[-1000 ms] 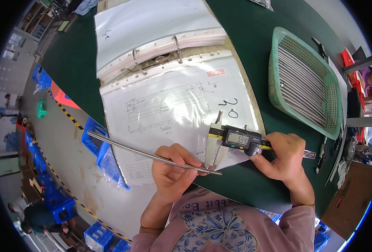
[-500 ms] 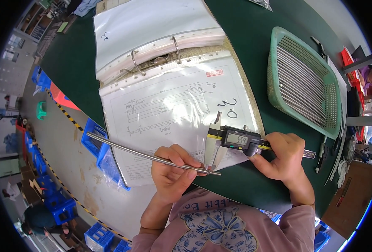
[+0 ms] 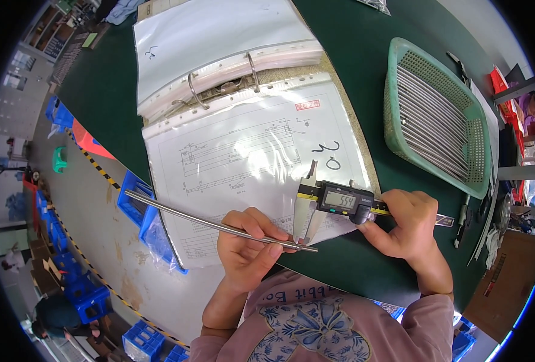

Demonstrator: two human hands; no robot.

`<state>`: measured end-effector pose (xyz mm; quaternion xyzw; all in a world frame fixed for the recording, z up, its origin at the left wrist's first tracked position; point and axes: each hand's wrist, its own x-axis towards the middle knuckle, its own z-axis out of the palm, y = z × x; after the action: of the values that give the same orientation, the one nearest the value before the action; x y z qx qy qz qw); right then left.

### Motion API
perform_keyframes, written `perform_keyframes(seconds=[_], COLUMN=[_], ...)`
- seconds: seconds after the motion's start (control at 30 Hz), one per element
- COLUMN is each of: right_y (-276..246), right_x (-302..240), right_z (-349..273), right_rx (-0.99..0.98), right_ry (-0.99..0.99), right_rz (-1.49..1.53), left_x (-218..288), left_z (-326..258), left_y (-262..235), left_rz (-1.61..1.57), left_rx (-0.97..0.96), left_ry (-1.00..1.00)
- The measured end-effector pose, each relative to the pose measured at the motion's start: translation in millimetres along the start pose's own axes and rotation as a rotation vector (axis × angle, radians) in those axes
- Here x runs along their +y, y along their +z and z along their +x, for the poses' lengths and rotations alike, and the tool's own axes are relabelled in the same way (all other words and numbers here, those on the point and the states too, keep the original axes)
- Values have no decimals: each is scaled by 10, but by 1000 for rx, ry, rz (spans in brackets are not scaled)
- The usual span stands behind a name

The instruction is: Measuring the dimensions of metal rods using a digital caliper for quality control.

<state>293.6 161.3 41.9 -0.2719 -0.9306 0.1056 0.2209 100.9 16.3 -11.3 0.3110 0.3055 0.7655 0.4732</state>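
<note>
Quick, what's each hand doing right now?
Left hand: closed, holding a metal rod near its right end.
Right hand: closed, holding a digital caliper by its beam end.

The person's left hand (image 3: 243,252) grips a slender silver metal rod (image 3: 186,215); the right hand (image 3: 407,224) holds a black-and-silver digital caliper (image 3: 347,202).

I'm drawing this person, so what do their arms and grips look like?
The left grip and right grip are bare and ungloved. The forearms are uncovered too, and plain, dusty pink sleeves stop above them.
</note>
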Motion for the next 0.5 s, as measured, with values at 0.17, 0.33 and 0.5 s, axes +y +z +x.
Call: perform_keyframes(seconds=[0.17,0.33,0.5], right_y=[0,0,2], right_x=[-2,0,2], right_z=[8,10,12], right_rx=[-1,0,1], right_ry=[-3,-8,-12], right_rz=[-1,2,-1], left_x=[5,13,14], left_z=[8,9,7], left_y=[4,12,10], left_rz=[7,2,2], left_rx=[-1,9,10], left_ry=[-1,-6,-10])
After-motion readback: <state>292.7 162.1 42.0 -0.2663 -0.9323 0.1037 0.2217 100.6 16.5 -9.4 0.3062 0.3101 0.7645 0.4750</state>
